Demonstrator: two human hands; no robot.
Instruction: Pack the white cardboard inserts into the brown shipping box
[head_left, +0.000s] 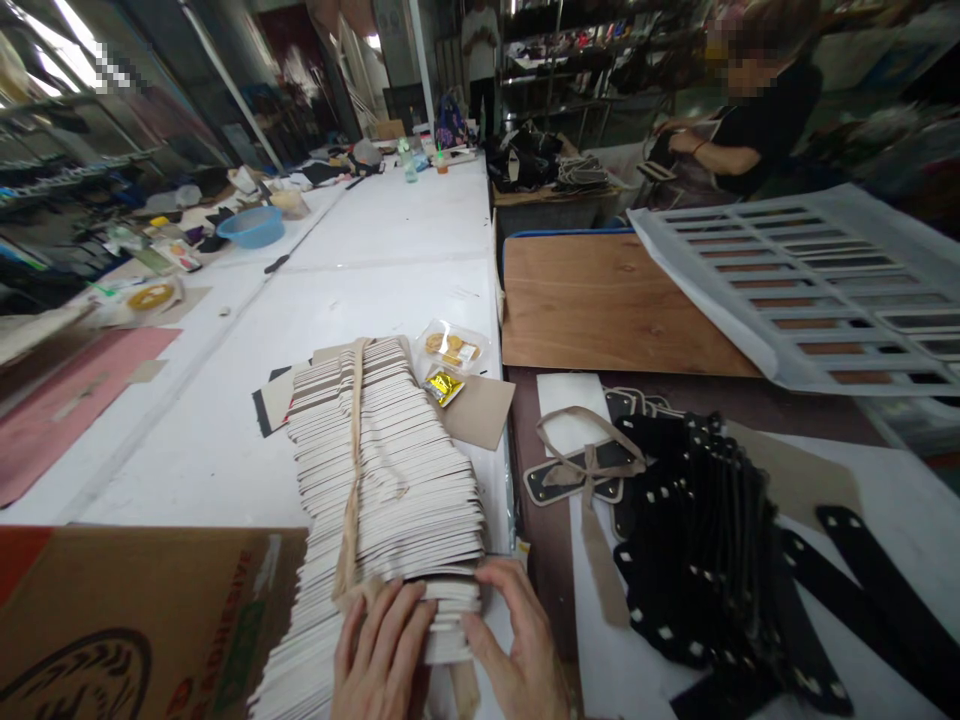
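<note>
A long stack of thin white-edged pieces [420, 480] lies fanned along the white table, with a beige cloth strip [354, 460] running over it. My left hand [386, 640] rests on the near part of the stack, fingers bent over the pieces beside the strip's lower end. At the stack's right edge my right hand [517, 640] has its thumb and index finger around the ends of several pieces. The undersides of both hands' fingertips are partly hidden.
A cardboard box [150, 610] is at the near left. Black straps with metal studs [697, 540] lie at the right. Behind are a wooden board [600, 300], a slotted white sheet [810, 270], a blue basin [251, 228] and a seated person [765, 120].
</note>
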